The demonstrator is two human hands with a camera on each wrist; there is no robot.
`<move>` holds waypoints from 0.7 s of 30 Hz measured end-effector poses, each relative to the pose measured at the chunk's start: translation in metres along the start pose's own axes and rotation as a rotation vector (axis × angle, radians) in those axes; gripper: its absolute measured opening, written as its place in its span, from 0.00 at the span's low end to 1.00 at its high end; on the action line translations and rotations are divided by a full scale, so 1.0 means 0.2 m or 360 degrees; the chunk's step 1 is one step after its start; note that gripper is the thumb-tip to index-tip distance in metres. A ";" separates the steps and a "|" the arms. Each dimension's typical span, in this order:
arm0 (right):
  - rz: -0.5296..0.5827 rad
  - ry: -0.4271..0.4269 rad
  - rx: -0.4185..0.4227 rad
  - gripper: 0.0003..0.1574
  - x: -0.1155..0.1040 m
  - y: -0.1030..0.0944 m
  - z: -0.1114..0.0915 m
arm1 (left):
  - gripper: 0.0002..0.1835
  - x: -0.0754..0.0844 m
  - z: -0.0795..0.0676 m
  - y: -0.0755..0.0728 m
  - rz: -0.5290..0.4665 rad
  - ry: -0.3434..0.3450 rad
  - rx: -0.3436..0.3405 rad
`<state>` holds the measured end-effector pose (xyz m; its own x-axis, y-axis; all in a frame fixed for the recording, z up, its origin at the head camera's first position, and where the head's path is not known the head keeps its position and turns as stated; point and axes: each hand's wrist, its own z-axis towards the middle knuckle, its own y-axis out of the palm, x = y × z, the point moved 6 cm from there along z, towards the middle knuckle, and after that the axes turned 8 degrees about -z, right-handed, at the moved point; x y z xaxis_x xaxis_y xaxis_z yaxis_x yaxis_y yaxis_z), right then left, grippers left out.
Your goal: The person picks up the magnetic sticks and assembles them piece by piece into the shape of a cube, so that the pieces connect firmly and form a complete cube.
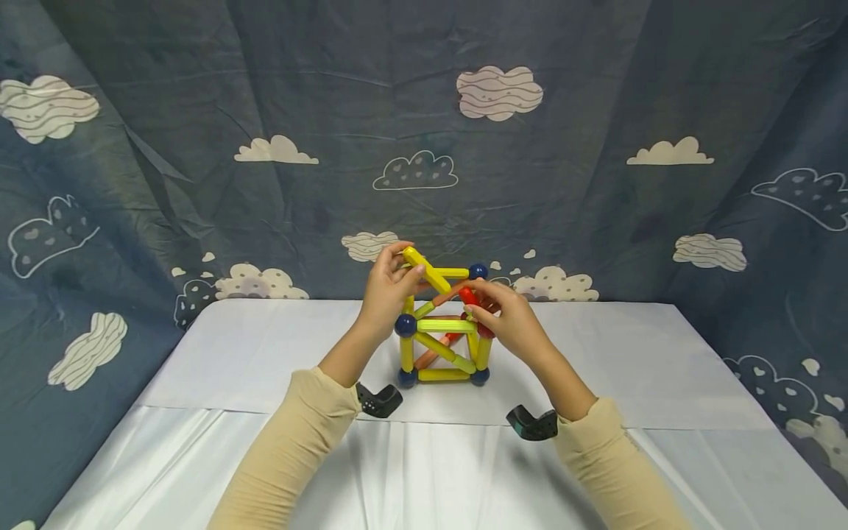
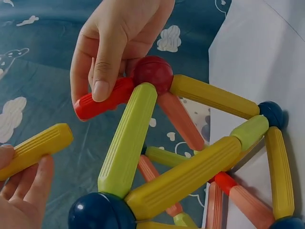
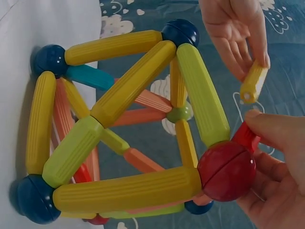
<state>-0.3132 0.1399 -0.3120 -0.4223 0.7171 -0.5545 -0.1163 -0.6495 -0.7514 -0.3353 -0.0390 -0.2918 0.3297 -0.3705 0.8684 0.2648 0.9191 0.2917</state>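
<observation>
A box-like frame of ribbed magnetic rods and balls stands on the white table. My left hand (image 1: pixel 391 283) pinches a loose yellow rod (image 2: pixel 40 148) by one end, above the frame's upper left side. My right hand (image 1: pixel 510 316) pinches a short red rod (image 2: pixel 105 99) between thumb and fingers; its inner end meets the red ball (image 3: pixel 227 171) at the frame's upper near corner. A lime rod (image 3: pixel 203 95) joins that ball to a blue ball (image 2: pixel 101 212). The yellow rod's free tip is close to the red rod but apart from it.
The white table (image 1: pixel 265 353) stretches out on both sides of the frame. Behind it hangs a dark cloth (image 1: pixel 563 206) with cloud prints. A black wrist camera (image 1: pixel 380 401) sits at the left cuff and another wrist camera (image 1: pixel 532 425) at the right.
</observation>
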 end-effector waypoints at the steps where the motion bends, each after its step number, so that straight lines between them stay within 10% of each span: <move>1: 0.0005 0.0007 -0.0013 0.23 0.00 0.00 0.00 | 0.22 -0.01 0.01 0.00 -0.0028 -0.0022 0.0017; 21: 0.0019 -0.0007 0.0011 0.23 0.02 0.02 0.00 | 0.22 -0.08 0.04 0.00 0.0090 -0.0208 0.0030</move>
<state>-0.3152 0.1398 -0.3168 -0.4277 0.7081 -0.5619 -0.1174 -0.6598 -0.7422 -0.3475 -0.0330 -0.3022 0.2222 -0.2986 0.9282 0.2319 0.9408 0.2472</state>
